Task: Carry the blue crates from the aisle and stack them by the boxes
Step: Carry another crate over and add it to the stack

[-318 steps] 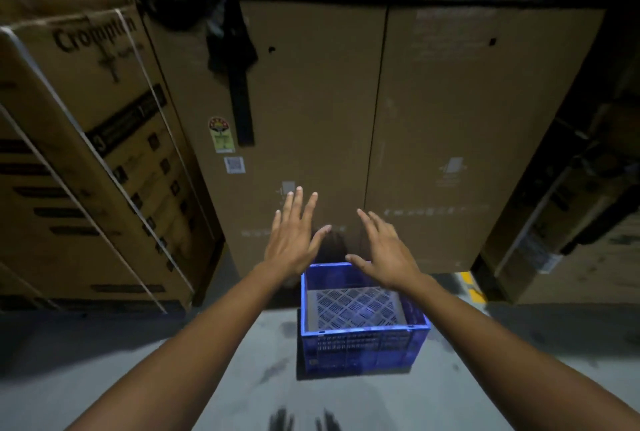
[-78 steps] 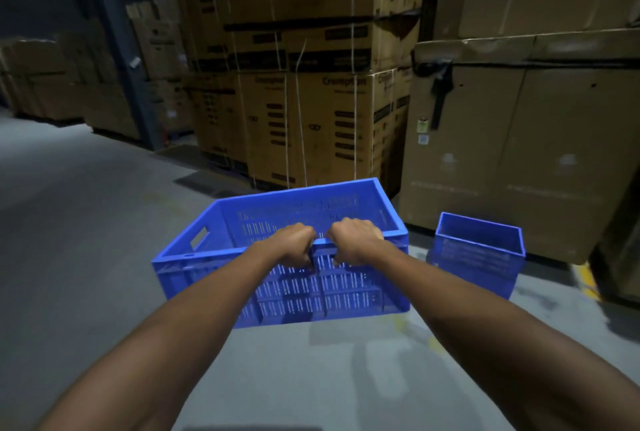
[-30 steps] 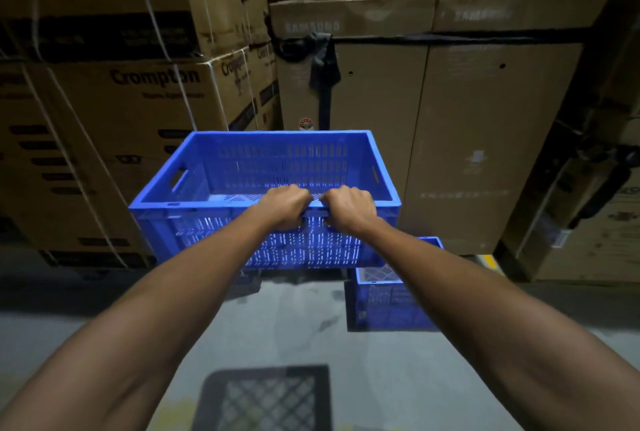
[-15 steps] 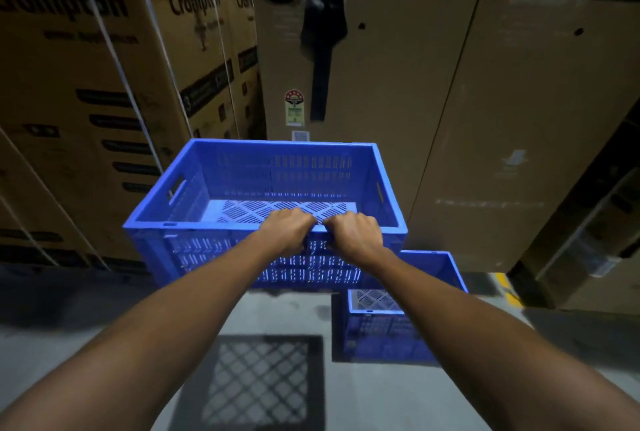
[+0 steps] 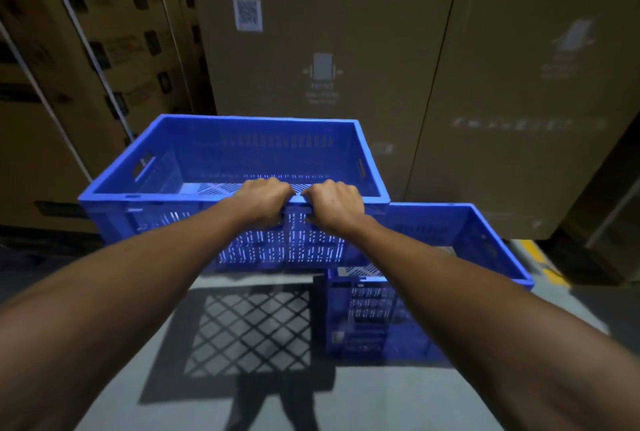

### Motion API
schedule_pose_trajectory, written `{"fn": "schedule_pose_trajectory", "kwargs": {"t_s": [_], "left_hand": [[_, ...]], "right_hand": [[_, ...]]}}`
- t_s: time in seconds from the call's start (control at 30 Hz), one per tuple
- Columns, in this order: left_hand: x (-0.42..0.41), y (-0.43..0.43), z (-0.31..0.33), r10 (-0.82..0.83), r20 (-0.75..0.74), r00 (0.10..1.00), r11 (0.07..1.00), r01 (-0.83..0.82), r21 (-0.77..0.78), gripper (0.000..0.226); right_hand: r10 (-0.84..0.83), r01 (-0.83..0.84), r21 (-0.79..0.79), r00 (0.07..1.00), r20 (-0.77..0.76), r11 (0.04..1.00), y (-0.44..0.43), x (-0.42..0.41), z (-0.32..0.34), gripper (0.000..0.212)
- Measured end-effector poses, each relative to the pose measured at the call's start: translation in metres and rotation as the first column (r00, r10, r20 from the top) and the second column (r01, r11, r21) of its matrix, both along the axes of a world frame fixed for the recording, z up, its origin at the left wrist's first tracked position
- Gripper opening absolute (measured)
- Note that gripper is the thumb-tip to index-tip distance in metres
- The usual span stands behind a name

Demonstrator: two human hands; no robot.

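Two blue crates show here. The big crate is held up in the air in the middle of the frame. It has slotted walls, a thick rim, a criss-cross floor and a handle hole at each end. The left hand and the right hand sit side by side on its near rim, with fingers curled tight around the edge. The second crate stands on the grey floor at the lower right, partly hidden behind the big crate and the right arm. The big crate's right end hangs over its left part. A dark criss-cross shadow lies on the floor under the big crate.

Tall brown boxes fill the top of the frame close behind both crates. More boxes with white straps stand at the upper left. A yellow floor line peeks out at the right.

Half a second ago the boxes looked farther away, and the second crate sat lower in the frame.
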State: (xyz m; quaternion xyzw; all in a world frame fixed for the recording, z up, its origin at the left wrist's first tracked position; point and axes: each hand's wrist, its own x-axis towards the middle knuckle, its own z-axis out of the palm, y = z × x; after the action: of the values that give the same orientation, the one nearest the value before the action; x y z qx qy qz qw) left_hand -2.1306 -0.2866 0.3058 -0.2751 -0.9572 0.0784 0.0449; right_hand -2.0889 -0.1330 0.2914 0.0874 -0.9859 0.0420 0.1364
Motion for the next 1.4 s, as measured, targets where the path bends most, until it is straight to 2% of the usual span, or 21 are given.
{"fn": "schedule_pose_trajectory", "kwargs": {"t_s": [0.13,0.23,0.5,0.67,0.83,1.23,1.4], "left_hand": [[-0.019,0.015,-0.065,0.032,-0.019,0.999,0.999,-0.032,-0.012,0.026],[-0.028,0.018,-0.082,0.064,-0.019,0.998,0.998,-0.063,0.026,0.034],[-0.027,0.024,-0.066,0.127,0.105,0.986,0.992,-0.126,-0.017,0.029],[-0.026,0.044,-0.061,0.137,0.119,0.983,0.989,-0.130,-0.066,0.029],[-0.023,0.085,-0.067,0.119,0.144,0.982,0.993,-0.115,-0.037,0.029],[-0.011,0.199,-0.073,0.078,0.135,0.988,0.997,-0.078,-0.007,0.033],[-0.007,0.238,-0.075,0.059,0.145,0.988,0.998,-0.059,-0.001,0.028]], "right_hand": [[0.018,-0.018,0.010,0.999,-0.042,1.000,0.013,-0.018,-0.068,0.015],[0.036,-0.031,0.059,0.996,-0.085,0.998,0.017,-0.030,-0.082,0.024],[0.062,-0.062,0.000,0.998,-0.005,0.998,0.022,-0.038,-0.074,0.036],[0.045,-0.044,-0.035,0.998,0.044,0.998,0.038,-0.039,-0.072,0.026],[0.014,-0.016,0.015,0.993,0.114,1.000,0.081,-0.038,-0.069,0.025],[-0.061,0.054,0.055,0.989,0.137,0.997,0.194,-0.017,-0.070,0.029],[-0.102,0.092,0.059,0.979,0.175,0.994,0.232,-0.011,-0.069,0.032]]}}
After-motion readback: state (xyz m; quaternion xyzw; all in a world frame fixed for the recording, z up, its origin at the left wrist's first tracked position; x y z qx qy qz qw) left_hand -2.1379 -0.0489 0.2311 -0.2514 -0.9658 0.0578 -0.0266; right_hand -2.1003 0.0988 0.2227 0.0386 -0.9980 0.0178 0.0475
